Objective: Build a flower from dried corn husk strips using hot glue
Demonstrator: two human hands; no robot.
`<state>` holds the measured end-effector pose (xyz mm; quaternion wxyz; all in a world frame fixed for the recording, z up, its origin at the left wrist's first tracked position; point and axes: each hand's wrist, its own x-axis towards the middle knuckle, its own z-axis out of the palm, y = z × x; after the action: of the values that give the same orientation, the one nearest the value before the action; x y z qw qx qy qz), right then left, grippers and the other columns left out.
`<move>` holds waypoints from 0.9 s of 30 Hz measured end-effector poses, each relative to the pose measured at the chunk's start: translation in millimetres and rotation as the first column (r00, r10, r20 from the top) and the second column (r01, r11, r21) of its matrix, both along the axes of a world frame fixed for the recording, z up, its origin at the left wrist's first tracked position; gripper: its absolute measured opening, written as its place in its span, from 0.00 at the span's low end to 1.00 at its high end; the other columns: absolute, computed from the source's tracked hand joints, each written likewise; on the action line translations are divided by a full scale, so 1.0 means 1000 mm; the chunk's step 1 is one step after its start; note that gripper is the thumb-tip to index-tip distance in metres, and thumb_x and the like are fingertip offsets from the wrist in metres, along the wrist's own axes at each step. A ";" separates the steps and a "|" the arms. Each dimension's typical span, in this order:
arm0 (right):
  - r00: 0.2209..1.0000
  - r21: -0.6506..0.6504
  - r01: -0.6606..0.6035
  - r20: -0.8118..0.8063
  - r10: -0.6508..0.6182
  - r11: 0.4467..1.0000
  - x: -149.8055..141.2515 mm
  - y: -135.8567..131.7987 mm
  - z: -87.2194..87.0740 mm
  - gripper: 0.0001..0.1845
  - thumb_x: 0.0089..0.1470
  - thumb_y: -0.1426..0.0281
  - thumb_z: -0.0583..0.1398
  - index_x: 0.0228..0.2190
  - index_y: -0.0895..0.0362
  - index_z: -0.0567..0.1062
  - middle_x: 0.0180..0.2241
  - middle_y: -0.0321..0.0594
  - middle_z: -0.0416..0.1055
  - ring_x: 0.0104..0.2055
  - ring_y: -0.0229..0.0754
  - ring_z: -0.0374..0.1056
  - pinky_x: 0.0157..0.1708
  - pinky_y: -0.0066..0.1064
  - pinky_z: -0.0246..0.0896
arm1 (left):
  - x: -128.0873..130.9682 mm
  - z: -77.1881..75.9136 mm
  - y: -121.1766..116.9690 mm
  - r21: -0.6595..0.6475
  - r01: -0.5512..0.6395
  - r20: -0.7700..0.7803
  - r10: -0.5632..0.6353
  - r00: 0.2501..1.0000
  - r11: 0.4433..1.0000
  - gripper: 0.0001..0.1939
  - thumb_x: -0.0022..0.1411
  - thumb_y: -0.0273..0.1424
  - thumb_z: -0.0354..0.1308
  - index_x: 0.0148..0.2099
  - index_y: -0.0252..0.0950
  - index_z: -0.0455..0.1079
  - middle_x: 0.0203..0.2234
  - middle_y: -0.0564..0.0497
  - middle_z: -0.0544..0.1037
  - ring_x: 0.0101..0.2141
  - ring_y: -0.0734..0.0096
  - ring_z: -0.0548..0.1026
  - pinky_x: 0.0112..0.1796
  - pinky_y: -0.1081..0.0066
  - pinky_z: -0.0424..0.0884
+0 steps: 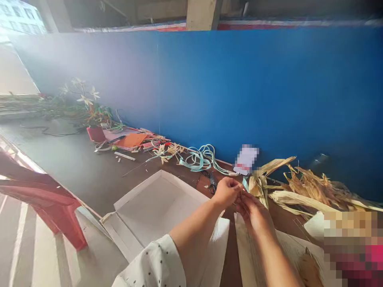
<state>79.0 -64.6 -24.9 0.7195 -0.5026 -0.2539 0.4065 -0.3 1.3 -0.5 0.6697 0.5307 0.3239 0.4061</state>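
My left hand (226, 192) and my right hand (253, 210) meet over the brown table, fingers pinched together on a small piece of pale green ribbon (245, 184) that sticks up between them. Just beyond my hands lies a heap of dried corn husks (302, 187). A pair of dark scissors (211, 182) rests on the table a little to the left of my left hand. An open white cardboard box (155, 203) sits below and left of my left forearm.
A blue wall (239, 87) runs along the table's far edge. Loops of pale green ribbon (200, 157), coloured paper sheets (131, 139) and handmade flowers (83, 97) line its foot. A red plastic chair (48, 199) stands at the left.
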 end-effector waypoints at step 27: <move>0.998 -0.128 -0.058 0.028 0.062 0.990 0.008 0.003 -0.003 0.17 0.32 0.61 0.71 0.29 0.53 0.80 0.26 0.37 0.73 0.22 0.33 0.61 0.19 0.23 0.60 | -0.001 0.006 0.000 -0.110 -0.089 0.118 0.102 0.988 0.990 0.06 0.53 0.29 0.56 0.26 0.34 0.62 0.16 0.58 0.65 0.15 0.81 0.63 0.16 0.80 0.60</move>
<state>87.4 -61.3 -28.2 0.6693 -0.5459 -0.2541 0.4352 -1.4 1.3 5.0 0.6951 0.4528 0.3278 0.4521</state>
